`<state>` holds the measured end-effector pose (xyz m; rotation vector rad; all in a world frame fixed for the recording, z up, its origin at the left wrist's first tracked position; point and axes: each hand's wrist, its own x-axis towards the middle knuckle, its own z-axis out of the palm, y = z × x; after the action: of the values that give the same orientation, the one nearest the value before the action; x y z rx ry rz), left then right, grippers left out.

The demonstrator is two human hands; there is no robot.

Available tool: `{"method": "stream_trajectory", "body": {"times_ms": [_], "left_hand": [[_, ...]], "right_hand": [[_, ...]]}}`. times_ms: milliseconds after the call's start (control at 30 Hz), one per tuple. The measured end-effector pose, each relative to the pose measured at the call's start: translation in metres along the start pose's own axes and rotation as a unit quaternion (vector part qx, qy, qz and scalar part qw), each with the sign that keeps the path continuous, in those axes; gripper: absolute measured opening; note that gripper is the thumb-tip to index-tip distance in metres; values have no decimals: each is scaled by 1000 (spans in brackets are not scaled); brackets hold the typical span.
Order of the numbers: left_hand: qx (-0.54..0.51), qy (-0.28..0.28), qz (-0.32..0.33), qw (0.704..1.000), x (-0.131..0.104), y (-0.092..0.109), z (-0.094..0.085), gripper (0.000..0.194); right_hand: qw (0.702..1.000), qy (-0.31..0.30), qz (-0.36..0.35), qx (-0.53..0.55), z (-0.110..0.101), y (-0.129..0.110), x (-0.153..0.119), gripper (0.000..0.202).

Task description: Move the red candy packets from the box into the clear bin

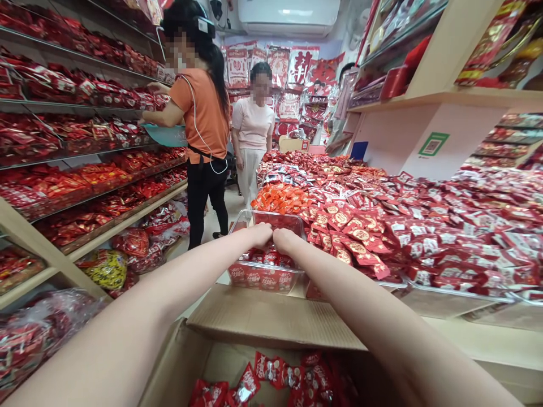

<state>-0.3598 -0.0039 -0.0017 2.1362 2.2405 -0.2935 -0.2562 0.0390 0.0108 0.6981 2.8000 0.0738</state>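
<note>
Both arms stretch forward over an open cardboard box (271, 314) to a clear plastic bin (267, 280). Inside that bin lie red-wrapped candy packets (271, 259). My left hand (262, 234) and my right hand (285, 241) are close together above them, within the bin's rim. The fingers of both hands are curled in and closed; what they hold, if anything, is hidden behind the knuckles. Below, more red candy packets (267, 367) are scattered inside the cardboard box.
Bins heaped with red packets (356, 234) cover the counter on the right. Shelves (72, 152) of packets line the left wall. A person in an orange top (207, 113) faces them, holding a teal basket (167, 134). Another person (253, 124) stands in the aisle.
</note>
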Motion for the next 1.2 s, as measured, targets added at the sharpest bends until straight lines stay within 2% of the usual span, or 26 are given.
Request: {"method": "stream_trajectory", "body": {"times_ms": [200, 333, 433, 667, 833, 1000, 1200], "left_hand": [[-1, -12, -4, 1000, -2, -4, -3, 43], [1, -10, -1, 1000, -6, 0, 2, 43], [5, 12, 0, 1000, -8, 2, 7, 46], [26, 15, 14, 999, -7, -4, 10, 39], [29, 29, 29, 999, -6, -2, 10, 36], [21, 52, 44, 997, -8, -2, 11, 46], [15, 57, 30, 998, -11, 1, 13, 28]], "right_hand": [[999, -36, -25, -27, 2, 7, 6, 23], [996, -64, -44, -40, 1, 3, 1, 23], [996, -57, -47, -46, -1, 0, -6, 32], [998, -20, -39, -45, 3, 6, 0, 26], [997, -30, -45, -46, 2, 8, 3, 26], [996, -52, -56, -50, 1, 6, 0, 24], [997, -40, -55, -40, 5, 6, 2, 24]]}}
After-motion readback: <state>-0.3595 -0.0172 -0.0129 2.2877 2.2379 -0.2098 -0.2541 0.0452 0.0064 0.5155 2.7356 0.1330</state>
